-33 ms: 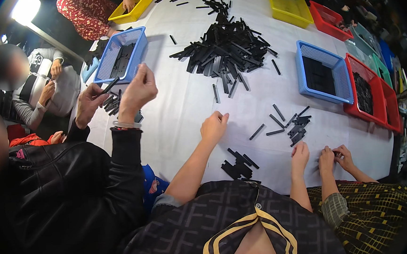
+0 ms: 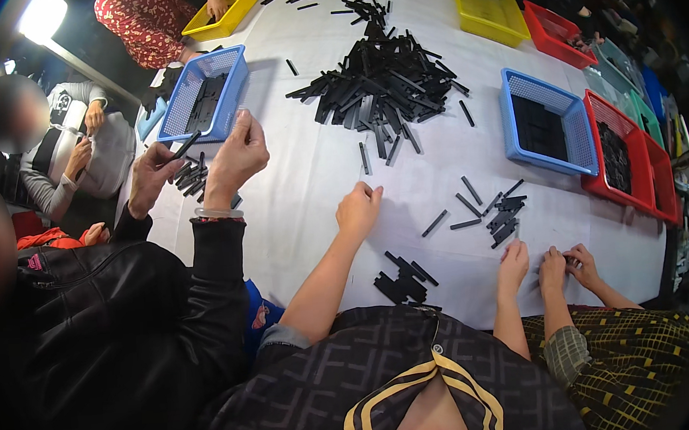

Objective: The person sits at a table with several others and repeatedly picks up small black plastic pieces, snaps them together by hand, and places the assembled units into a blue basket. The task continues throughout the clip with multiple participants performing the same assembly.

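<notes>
My left hand (image 2: 360, 208) is above the white table just in front of the large heap of black strips (image 2: 383, 76). Its fingers are curled together, and whatever may be in them is hidden. My right hand (image 2: 513, 261) is lower right with its fingers drawn together; I cannot make out anything in them. A small cluster of black strips (image 2: 505, 221) lies just beyond it, with several loose strips beside that. Between my forearms, close to my body, sits another group of black strips (image 2: 403, 281).
At left, a co-worker's hands (image 2: 154, 176) hold a black strip near a blue basket (image 2: 231, 83). Another co-worker's hands (image 2: 568, 267) work right beside my right hand. A blue basket (image 2: 577, 111), red baskets (image 2: 623, 195) and a yellow basket (image 2: 497, 4) line the right side.
My left hand has shifted very slightly up and to the left. My right hand has moved a little to the right. The strips on the table look the same.
</notes>
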`<state>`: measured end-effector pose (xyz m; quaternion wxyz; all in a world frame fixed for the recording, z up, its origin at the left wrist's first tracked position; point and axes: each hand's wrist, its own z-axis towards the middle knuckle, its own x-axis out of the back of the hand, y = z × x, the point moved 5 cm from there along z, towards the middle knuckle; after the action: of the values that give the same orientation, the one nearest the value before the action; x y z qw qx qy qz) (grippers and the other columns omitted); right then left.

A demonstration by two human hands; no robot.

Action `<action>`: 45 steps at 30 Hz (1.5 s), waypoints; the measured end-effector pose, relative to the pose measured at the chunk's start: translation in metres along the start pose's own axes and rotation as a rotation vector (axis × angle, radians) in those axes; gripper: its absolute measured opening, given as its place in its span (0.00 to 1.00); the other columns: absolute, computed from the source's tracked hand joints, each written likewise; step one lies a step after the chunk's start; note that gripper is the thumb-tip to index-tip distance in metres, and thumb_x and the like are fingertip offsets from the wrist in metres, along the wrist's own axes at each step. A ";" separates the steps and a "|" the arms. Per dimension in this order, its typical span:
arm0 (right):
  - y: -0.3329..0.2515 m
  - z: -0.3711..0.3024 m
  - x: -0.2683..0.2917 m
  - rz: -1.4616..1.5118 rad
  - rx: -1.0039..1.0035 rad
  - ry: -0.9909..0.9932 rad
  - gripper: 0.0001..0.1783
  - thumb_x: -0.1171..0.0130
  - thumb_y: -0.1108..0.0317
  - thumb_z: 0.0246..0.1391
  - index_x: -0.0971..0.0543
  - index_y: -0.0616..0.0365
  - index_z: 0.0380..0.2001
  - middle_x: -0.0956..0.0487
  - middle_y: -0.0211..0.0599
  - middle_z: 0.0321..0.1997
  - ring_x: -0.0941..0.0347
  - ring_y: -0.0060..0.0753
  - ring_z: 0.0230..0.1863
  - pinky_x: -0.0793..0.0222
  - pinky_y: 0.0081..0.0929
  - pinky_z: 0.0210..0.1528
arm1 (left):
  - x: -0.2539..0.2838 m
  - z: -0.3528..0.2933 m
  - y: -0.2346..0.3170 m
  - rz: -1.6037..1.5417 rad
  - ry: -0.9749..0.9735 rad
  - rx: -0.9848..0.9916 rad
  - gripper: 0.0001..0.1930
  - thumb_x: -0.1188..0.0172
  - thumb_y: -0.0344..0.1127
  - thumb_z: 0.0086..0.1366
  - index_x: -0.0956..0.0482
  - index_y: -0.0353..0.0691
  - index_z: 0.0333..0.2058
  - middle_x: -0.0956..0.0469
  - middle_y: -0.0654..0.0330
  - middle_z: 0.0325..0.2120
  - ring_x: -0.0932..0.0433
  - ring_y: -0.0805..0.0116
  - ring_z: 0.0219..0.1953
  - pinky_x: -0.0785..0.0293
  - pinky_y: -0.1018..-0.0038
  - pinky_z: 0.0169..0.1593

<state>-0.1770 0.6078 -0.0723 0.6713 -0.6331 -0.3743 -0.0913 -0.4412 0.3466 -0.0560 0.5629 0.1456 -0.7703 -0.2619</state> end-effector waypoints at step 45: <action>-0.183 -0.087 -0.020 0.932 -0.424 -0.933 0.17 0.60 0.59 0.62 0.31 0.60 0.25 0.38 0.28 0.09 0.47 0.18 0.07 0.48 0.16 0.13 | 0.030 -0.082 0.133 -0.831 -0.338 -0.300 0.14 0.50 0.37 0.64 0.30 0.34 0.22 0.37 0.67 0.12 0.41 0.83 0.17 0.44 0.81 0.21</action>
<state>-0.2668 0.4881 0.0660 0.2710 -0.8185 -0.2871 0.4173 -0.3639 0.4205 0.0621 0.2920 0.3140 -0.6812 -0.5934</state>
